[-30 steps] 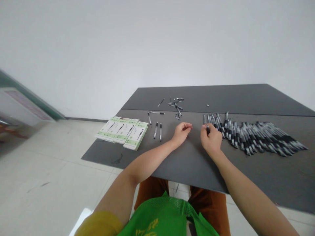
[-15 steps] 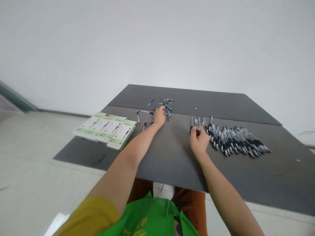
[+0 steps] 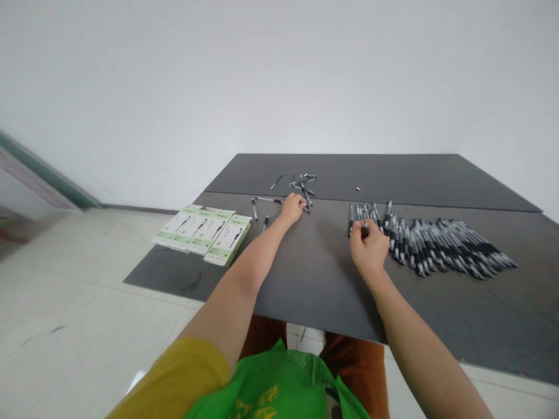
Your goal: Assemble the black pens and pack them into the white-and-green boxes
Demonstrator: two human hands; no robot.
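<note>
My left hand (image 3: 292,208) is over the middle of the table with its fingers pinched together, at the near edge of a loose pile of pens and pen parts (image 3: 304,185). A small dark piece shows just by its fingertips; what the fingers hold is too small to make out. My right hand (image 3: 369,244) is closed around a black pen (image 3: 365,230), whose dark end points up out of the fist. Just beyond and to the right of that hand lies a row of clear pens with black grips (image 3: 419,241), fanned side by side.
Several white-and-green pen boxes (image 3: 227,235) lie at the table's left edge. Between them and my left hand are a few single pens (image 3: 255,208). A small light piece (image 3: 358,188) rests on the far part of the dark table (image 3: 305,279). Behind stands a white wall.
The view has shifted, so the table appears further right. My left fingers have drawn slightly back from the pile and are pinched closer together. The right hand still holds the pen.
</note>
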